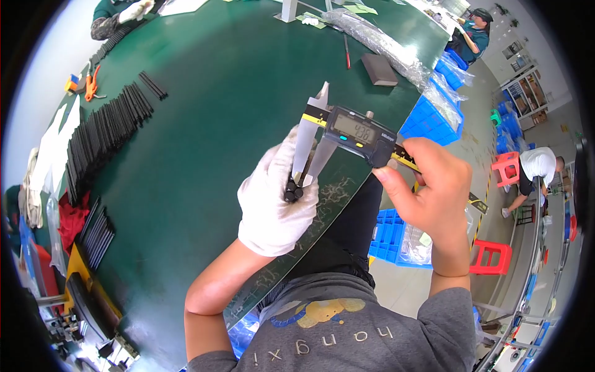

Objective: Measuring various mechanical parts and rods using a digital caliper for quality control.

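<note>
Head view: gloved left hand (273, 201) has a closed grip on a small black part (292, 189) above the green surface (204, 124), bare right hand (434, 186) wraps the digital caliper (347, 133), jaws already pinching it, so the measuring looks nearly done, only the reading left

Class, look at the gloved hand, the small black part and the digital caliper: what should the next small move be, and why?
Probably read the display while holding steady. The gloved left hand pinches the small black part between the caliper jaws, which look closed on it, and the bare right hand grips the slider end with the thumb by the readout. I cannot tell whether the jaws sit square, so a slight thumb nudge may come first.
</note>
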A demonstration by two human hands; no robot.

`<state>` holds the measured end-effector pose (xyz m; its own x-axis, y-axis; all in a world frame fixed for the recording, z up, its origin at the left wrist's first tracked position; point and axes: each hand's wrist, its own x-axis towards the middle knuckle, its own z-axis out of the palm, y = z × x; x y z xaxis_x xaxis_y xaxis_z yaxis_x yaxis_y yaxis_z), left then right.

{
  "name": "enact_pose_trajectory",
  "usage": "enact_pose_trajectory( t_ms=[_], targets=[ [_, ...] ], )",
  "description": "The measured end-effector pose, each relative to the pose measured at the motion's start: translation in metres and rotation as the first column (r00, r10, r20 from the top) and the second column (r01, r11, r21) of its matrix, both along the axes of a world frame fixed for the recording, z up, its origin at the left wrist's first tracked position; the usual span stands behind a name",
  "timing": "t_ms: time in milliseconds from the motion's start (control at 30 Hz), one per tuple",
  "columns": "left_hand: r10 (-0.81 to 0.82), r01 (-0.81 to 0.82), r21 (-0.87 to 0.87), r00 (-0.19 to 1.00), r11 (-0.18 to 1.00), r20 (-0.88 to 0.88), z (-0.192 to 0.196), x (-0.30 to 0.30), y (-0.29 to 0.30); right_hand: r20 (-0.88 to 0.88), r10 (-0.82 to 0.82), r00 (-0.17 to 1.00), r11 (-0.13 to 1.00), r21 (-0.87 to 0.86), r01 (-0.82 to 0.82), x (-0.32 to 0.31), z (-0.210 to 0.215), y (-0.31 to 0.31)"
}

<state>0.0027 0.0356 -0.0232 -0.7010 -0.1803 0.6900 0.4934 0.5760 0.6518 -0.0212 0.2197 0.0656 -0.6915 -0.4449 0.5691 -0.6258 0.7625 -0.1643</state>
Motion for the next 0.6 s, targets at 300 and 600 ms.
enact_pose_trajectory(
  t_ms=[300, 600],
  targets=[
    [0.077, -0.084, 0.095, 0.994, 0.992, 0.078, 0.005, 0.003, 0.006, -0.017, 0.001, 1.0, 1.0, 0.018, -0.001, -0.001, -0.005, 0.001],
    [-0.338, 0.268, 0.356, 0.929, 0.895, 0.149, 0.002, -0.004, -0.007, -0.023, 0.113, 0.993, 0.992, -0.049, -0.114, -0.007, -0.005, 0.003]
  ],
)
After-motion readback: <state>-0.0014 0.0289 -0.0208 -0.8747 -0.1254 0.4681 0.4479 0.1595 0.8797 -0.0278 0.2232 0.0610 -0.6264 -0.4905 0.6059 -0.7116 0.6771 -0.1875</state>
